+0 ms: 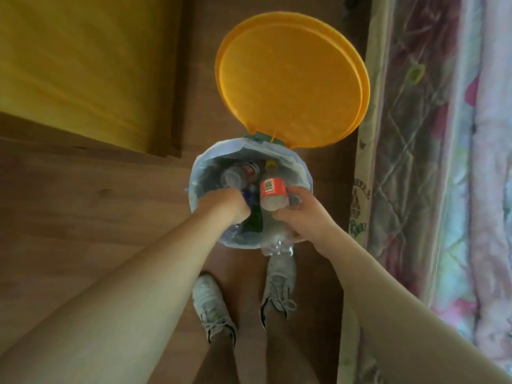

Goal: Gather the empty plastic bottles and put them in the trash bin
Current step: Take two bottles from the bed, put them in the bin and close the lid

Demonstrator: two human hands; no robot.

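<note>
Holding a red-labelled bottle [272,193] cap-down over the trash bin [197,173], the right hand [303,214] has its fingers curled round the bottle's right side. A crumpled clear bottle [277,239] lies under that hand, across the bin's near rim. The left hand [225,203] is closed at the near-left rim on something I cannot make out. More bottles [238,174] fill the far left of the bin. The yellow lid [291,79] stands open behind.

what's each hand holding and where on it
Right hand grips a red-labelled bottle by its lower body, neck down in the trash bin. Left hand reaches among bottles; its hold cannot be told.
</note>
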